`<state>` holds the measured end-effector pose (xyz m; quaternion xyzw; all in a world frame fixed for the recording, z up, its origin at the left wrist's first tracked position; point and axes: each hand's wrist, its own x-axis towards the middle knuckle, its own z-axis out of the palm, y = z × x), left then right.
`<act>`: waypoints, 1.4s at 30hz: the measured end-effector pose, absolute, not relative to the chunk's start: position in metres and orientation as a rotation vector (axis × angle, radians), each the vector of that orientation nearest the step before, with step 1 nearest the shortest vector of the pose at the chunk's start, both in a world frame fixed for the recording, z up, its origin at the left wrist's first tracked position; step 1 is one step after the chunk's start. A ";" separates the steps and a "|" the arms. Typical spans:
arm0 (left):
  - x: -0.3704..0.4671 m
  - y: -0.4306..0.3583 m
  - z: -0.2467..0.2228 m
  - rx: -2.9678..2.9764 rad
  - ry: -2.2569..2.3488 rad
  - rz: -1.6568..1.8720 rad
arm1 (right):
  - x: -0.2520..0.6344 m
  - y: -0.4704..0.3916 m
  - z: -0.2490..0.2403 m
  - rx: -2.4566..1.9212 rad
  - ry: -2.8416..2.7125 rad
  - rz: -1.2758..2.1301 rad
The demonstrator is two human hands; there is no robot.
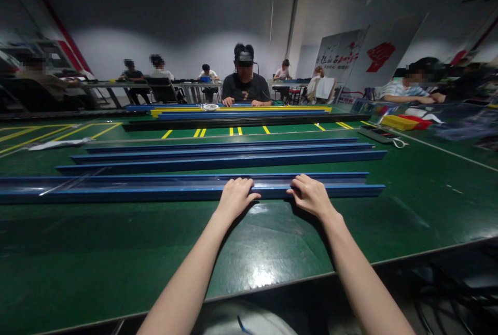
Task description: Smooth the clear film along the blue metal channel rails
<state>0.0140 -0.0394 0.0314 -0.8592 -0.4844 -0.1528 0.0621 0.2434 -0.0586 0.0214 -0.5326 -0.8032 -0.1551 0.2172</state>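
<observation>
The nearest blue plastic channel (155,193) lies lengthwise across the green table, with a clear strip along its inside. My left hand (235,197) grips its near wall, fingers curled over the edge and thumb on the outer side. A short way to the right, my right hand (310,196) is closed on the same channel with bent fingers. The stretch between both hands shows bare. Just beyond lie more blue channels (218,161), roughly parallel to the held one.
Farther back lie a black channel (249,122) and yellow strips (241,110). A phone-like device (381,134) and yellow tray (399,123) are at the right. A co-worker (247,83) sits opposite. The table's front edge (288,286) is close to me.
</observation>
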 end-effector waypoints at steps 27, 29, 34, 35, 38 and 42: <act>0.013 -0.039 0.030 -2.596 -1.431 -0.411 | 0.219 -0.051 0.014 -1.384 -2.278 -0.616; 0.013 -0.039 0.031 -2.599 -1.430 -0.407 | 0.219 -0.051 0.015 -1.392 -2.286 -0.608; 0.014 -0.039 0.031 -2.639 -1.410 -0.436 | 0.226 -0.054 0.019 -1.417 -2.274 -0.573; 0.014 -0.039 0.031 -2.652 -1.402 -0.443 | 0.229 -0.055 0.019 -1.430 -2.261 -0.566; 0.015 -0.039 0.031 -2.680 -1.386 -0.458 | 0.241 -0.058 0.019 -1.475 -2.216 -0.564; 0.016 -0.039 0.030 -2.688 -1.367 -0.454 | 0.253 -0.060 0.017 -1.531 -2.156 -0.589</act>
